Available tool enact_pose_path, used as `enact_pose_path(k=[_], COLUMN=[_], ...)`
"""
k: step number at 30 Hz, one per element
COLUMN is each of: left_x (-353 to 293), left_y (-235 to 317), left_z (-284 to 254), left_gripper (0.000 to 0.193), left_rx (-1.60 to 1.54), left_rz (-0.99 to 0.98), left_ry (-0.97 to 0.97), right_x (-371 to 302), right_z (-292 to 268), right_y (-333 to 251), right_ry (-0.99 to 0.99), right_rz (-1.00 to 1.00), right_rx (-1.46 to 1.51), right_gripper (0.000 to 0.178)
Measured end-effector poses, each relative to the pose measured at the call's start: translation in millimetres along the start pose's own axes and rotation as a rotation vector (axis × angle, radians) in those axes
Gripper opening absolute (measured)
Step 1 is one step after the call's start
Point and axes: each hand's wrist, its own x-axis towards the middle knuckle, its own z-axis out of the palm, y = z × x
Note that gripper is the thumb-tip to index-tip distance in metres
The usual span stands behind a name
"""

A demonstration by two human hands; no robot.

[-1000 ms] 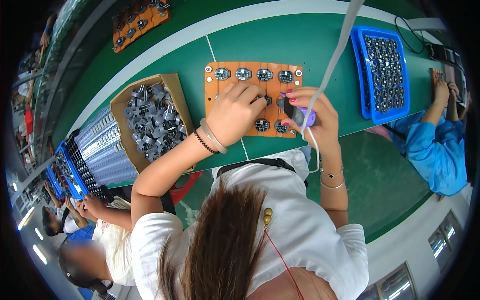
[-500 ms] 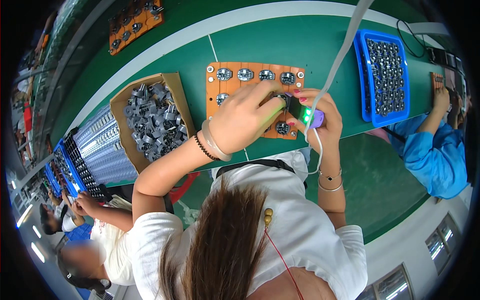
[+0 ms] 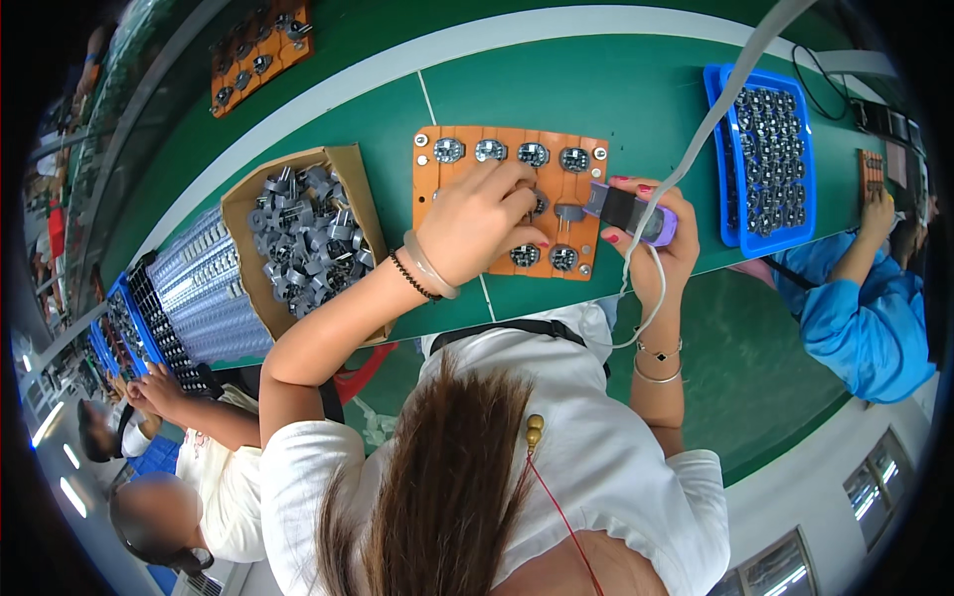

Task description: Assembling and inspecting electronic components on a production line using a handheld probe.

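An orange board [image 3: 586, 233] lies before me with round circuit modules [image 3: 533, 154] set in rows. My left hand [image 3: 477, 223] is over its middle, thumb and fingers apart, close to a module [image 3: 540, 202]; the fingers cover part of the board. A grey cylindrical part [image 3: 568, 213] lies on the board to the right of that hand, its thin leads pointing toward me. My right hand [image 3: 671, 233] grips a purple handheld device [image 3: 656, 226] with a dark front and a white cable [image 3: 651, 268]. The device's end is just right of the grey part.
On the left stands a cardboard box [image 3: 373, 214] of grey parts, beside clear plastic trays [image 3: 194, 283]. A blue tray [image 3: 810, 189] of modules is at the right. Another orange board [image 3: 243, 74] lies at the far left. A thick pale cable [image 3: 725, 99] hangs in front. Co-workers sit on both sides.
My left hand has drawn back left from the device. The device has moved right and its green lights no longer show. The grey part is now uncovered on the board.
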Motion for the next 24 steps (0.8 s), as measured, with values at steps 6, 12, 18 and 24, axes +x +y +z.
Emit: enact_pose_path(k=[6,12,18,24], left_x=[28.0,31.9,34.9,33.2], left_y=[-10.1,-11.0,10.6,2.3], left_z=[-9.2,-11.1,-20.4,-19.5], left_gripper=[0.017,0.013,0.012,0.014], left_rx=[0.266,0.219,0.041,-0.001], left_rz=[0.034,0.1,0.164,0.119], left_ry=[0.133,0.067,0.08,0.099], right_x=[4.7,18.7,21.4,15.1], right_z=[1.7,9.2,12.0,11.2], right_y=[4.4,-1.2,-3.3,7.0], right_ry=[-0.014,-0.071,-0.067,-0.018], right_rz=[-0.002,-0.092,-0.134,-0.105], right_rx=[-0.028,-0.217,-0.233,-0.124], right_gripper=[0.048,0.046,0.045,0.046])
